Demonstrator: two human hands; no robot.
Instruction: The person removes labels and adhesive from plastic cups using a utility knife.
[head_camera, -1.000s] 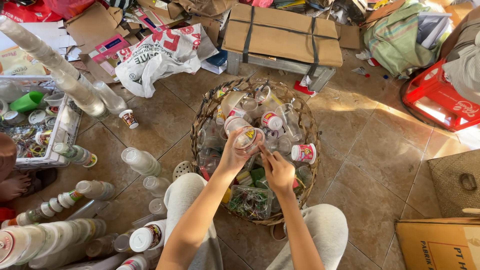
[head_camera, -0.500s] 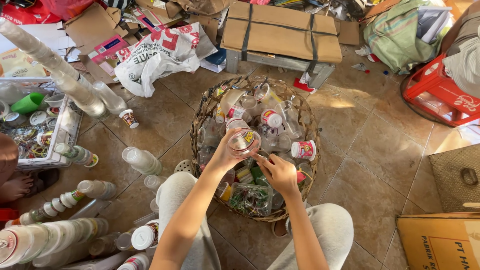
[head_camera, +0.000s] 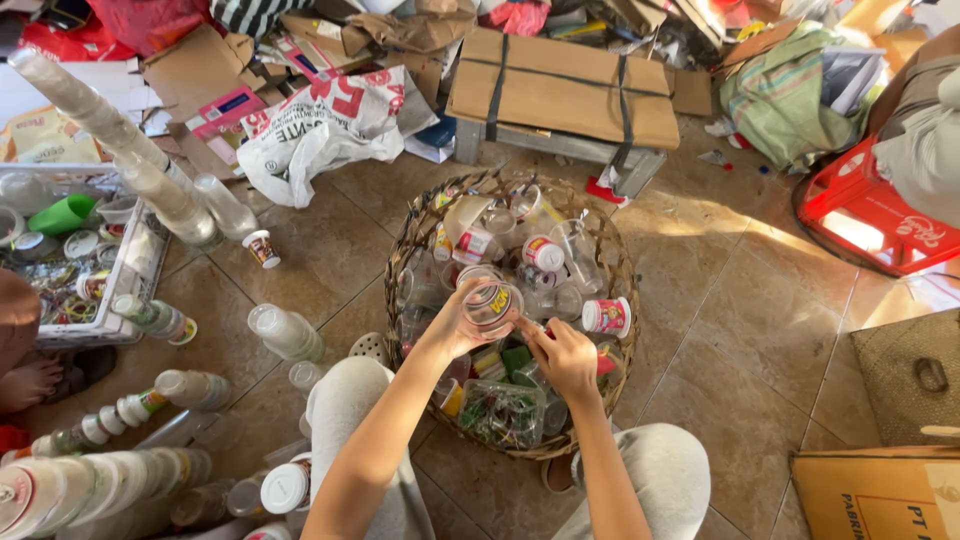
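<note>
My left hand (head_camera: 452, 325) holds a clear plastic cup (head_camera: 491, 303) by its side, mouth turned up, above a round woven basket (head_camera: 410, 237). My right hand (head_camera: 563, 357) sits just right of the cup with its fingers at the cup's rim. The basket stands on the tiled floor between my knees and is full of used plastic cups, lids and wrappers. A small red-and-white cup (head_camera: 606, 316) lies near the basket's right rim.
Stacks of nested clear cups (head_camera: 120, 140) lean at the left beside a white crate (head_camera: 120, 262) of lids. More cup stacks (head_camera: 285, 333) lie on the floor by my left knee. A strapped cardboard bundle (head_camera: 565, 85), a white sack (head_camera: 330, 125) and a red crate (head_camera: 875, 220) lie beyond.
My left hand has lifted a clear cup out of the basket and turned it mouth up. My right hand has come in beside it.
</note>
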